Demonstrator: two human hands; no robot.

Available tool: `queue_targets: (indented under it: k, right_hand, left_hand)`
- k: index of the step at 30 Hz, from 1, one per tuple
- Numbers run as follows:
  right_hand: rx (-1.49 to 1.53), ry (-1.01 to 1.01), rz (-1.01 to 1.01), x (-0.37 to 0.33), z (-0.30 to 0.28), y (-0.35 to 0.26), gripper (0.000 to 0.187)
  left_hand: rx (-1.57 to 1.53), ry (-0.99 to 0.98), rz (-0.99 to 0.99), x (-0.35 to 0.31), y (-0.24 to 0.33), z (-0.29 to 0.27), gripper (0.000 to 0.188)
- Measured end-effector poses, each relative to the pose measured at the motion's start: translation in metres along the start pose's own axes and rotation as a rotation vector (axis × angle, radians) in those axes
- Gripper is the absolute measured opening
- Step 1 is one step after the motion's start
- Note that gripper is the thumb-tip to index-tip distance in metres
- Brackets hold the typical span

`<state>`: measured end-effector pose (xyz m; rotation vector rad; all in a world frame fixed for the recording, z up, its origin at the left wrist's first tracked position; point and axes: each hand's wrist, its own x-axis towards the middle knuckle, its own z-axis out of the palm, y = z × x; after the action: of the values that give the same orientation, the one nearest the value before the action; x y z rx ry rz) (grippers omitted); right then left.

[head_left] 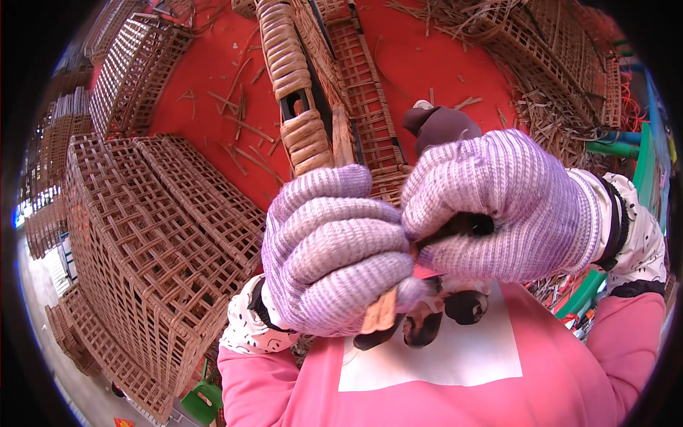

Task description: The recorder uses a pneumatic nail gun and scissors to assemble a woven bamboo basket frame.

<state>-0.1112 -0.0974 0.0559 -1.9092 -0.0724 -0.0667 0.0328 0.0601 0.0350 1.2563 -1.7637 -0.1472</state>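
Note:
Both my hands wear purple-and-white striped knit gloves and meet in front of my chest. My left hand [334, 249] is closed in a fist around a flat tan wicker strip [380, 313], whose end sticks out below the fingers. With thumb and fingers pressed together, my right hand [505, 206] touches the left; whatever it grips is hidden. Just beyond my left hand rises a wicker-wrapped bar [288, 67] with a gap in its wrapping that shows dark frame. An open-weave wicker panel [363, 85] with black edge bars runs beside it.
Large woven baskets [149, 249] stand at the left, with another latticed basket [139, 75] behind. More wicker pieces [548, 57] lie at the far right among loose strips. Scraps [245, 132] litter the red floor [192, 92]. A green plastic stool [203, 402] shows at lower left.

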Motion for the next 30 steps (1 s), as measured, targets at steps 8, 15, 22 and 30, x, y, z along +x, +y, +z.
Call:
queue_targets:
  k: [8,15,22,30]
  right_hand:
    - [-0.023,-0.15,0.09,0.007,-0.005,-0.001,0.041]
    - [0.396,-0.254,0.29,0.017,-0.003,0.002,0.03]
    - [-0.168,-0.109,0.068,0.02,0.008,-0.005,0.016]
    - [-0.129,0.024,0.043,-0.008,0.006,-0.001,0.028]
  left_hand:
    - [-0.013,0.14,-0.016,-0.008,0.0,0.005,0.016]
    - [-0.066,0.238,-0.062,-0.012,0.0,0.012,0.01]
    - [-0.074,0.223,-0.078,-0.013,-0.003,0.011,0.008]
    - [-0.034,0.15,-0.097,0.002,0.007,0.007,0.013]
